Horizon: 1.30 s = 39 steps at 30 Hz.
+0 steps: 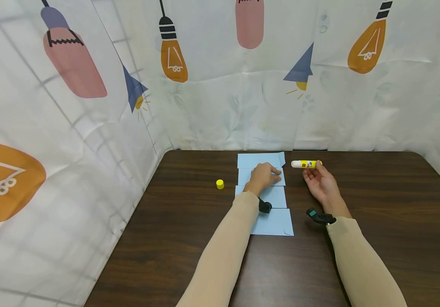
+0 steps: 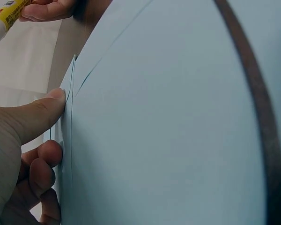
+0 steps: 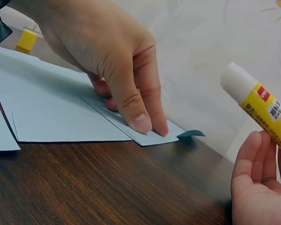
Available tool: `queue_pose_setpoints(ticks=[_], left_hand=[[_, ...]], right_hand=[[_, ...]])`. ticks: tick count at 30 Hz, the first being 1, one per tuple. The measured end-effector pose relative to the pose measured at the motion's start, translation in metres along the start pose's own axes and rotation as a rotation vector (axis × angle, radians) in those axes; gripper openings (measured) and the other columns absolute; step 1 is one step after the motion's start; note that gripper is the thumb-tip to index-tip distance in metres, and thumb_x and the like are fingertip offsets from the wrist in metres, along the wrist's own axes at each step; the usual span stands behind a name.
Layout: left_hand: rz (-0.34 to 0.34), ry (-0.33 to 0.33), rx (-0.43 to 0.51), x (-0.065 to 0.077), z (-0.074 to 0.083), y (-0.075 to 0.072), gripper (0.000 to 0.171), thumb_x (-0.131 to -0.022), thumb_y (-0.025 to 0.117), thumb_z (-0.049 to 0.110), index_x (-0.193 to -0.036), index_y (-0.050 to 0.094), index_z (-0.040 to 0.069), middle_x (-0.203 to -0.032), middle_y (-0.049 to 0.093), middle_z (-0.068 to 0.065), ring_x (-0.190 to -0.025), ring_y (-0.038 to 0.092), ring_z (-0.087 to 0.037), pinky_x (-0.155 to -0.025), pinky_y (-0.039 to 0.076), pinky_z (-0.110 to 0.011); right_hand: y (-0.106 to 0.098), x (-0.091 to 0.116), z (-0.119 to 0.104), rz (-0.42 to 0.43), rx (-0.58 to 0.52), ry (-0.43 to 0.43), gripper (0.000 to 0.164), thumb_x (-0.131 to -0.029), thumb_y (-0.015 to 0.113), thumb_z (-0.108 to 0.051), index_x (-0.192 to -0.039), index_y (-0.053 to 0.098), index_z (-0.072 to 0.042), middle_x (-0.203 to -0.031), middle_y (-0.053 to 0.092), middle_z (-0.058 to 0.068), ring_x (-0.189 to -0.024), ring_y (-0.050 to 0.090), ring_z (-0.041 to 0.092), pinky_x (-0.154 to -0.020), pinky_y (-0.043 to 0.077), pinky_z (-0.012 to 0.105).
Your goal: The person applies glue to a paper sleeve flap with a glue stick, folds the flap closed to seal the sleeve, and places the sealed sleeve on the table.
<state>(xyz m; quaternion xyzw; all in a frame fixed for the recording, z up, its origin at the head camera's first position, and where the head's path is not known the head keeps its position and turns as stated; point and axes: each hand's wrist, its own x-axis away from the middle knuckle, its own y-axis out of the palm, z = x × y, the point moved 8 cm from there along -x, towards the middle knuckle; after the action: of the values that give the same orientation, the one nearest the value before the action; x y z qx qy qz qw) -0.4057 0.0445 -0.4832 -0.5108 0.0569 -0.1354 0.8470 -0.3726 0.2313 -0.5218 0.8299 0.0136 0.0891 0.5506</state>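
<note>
Several light-blue paper pieces lie in a column on the table, edges overlapping. My left hand (image 1: 263,175) is over the second piece from the far end (image 1: 244,175). Its thumb and forefinger press down on the paper near a seam, as the right wrist view shows, while the other fingers bend underneath the palm. Beyond it, the farthest piece (image 1: 260,160) has a raised corner flap (image 3: 192,133) on the right. To the right of the paper, my right hand (image 1: 323,185) holds a yellow glue stick (image 3: 264,105) above the table, its uncapped white end pointing left.
A yellow cap (image 1: 220,184) stands on the dark wooden table (image 1: 189,221), left of the paper. Nearer me lie two more blue pieces, the closest one (image 1: 275,221) partly under my left forearm. A patterned white curtain (image 1: 220,106) hangs behind the table's far edge.
</note>
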Motion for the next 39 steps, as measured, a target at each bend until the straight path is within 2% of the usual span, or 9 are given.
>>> queue_pose_setpoints(ticks=[9, 14, 20, 26, 32, 39], left_hand=[[-0.015, -0.016, -0.001, 0.000, 0.001, -0.001, 0.031, -0.095, 0.074, 0.036, -0.125, 0.075, 0.031, -0.140, 0.066, 0.007, -0.136, 0.057, -0.021, -0.111, 0.046, -0.044], [0.008, -0.061, 0.023, -0.002, -0.001, -0.004, 0.024, -0.092, 0.078, 0.036, -0.116, 0.079, 0.033, -0.134, 0.070, 0.007, -0.131, 0.061, -0.020, -0.104, 0.051, -0.038], [0.033, -0.110, 0.028, -0.007, -0.003, -0.004, 0.013, -0.094, 0.075, 0.031, -0.105, 0.083, 0.033, -0.131, 0.072, 0.003, -0.121, 0.066, -0.020, -0.094, 0.055, -0.034], [0.037, -0.109, 0.046, -0.010, -0.005, -0.002, 0.012, -0.094, 0.076, 0.030, -0.103, 0.083, 0.033, -0.129, 0.073, 0.003, -0.121, 0.066, -0.020, -0.095, 0.055, -0.034], [-0.005, -0.116, 0.067, -0.008, -0.006, -0.002, 0.021, -0.088, 0.082, 0.033, -0.109, 0.081, 0.034, -0.136, 0.069, 0.003, -0.130, 0.061, -0.021, -0.104, 0.051, -0.035], [-0.070, -0.073, 0.055, -0.002, -0.002, -0.002, 0.037, -0.085, 0.084, 0.036, -0.122, 0.076, 0.035, -0.145, 0.062, 0.003, -0.138, 0.053, -0.022, -0.106, 0.049, -0.041]], right_hand=[[0.001, 0.000, 0.000, -0.005, 0.022, -0.007, 0.010, -0.101, 0.062, -0.017, -0.107, 0.055, -0.012, -0.105, 0.058, 0.006, -0.098, 0.052, 0.018, -0.093, 0.049, 0.028], [0.000, -0.001, 0.000, -0.006, 0.042, -0.021, 0.009, -0.101, 0.062, -0.018, -0.104, 0.057, -0.011, -0.104, 0.060, 0.006, -0.098, 0.052, 0.017, -0.093, 0.050, 0.028], [0.000, -0.001, 0.000, -0.007, 0.065, -0.030, 0.009, -0.101, 0.062, -0.018, -0.103, 0.057, -0.011, -0.102, 0.060, 0.006, -0.097, 0.052, 0.017, -0.091, 0.050, 0.028], [0.001, -0.003, 0.000, -0.006, 0.084, -0.027, 0.008, -0.103, 0.058, -0.019, -0.104, 0.057, -0.011, -0.103, 0.060, 0.005, -0.098, 0.051, 0.017, -0.092, 0.050, 0.027], [0.000, -0.003, 0.001, -0.009, 0.087, -0.024, 0.009, -0.102, 0.060, -0.019, -0.103, 0.057, -0.010, -0.103, 0.060, 0.006, -0.098, 0.051, 0.017, -0.091, 0.050, 0.028], [0.003, 0.000, -0.001, -0.067, 0.080, -0.043, 0.009, -0.102, 0.059, -0.017, -0.104, 0.059, -0.008, -0.104, 0.061, 0.008, -0.099, 0.052, 0.018, -0.092, 0.052, 0.029]])
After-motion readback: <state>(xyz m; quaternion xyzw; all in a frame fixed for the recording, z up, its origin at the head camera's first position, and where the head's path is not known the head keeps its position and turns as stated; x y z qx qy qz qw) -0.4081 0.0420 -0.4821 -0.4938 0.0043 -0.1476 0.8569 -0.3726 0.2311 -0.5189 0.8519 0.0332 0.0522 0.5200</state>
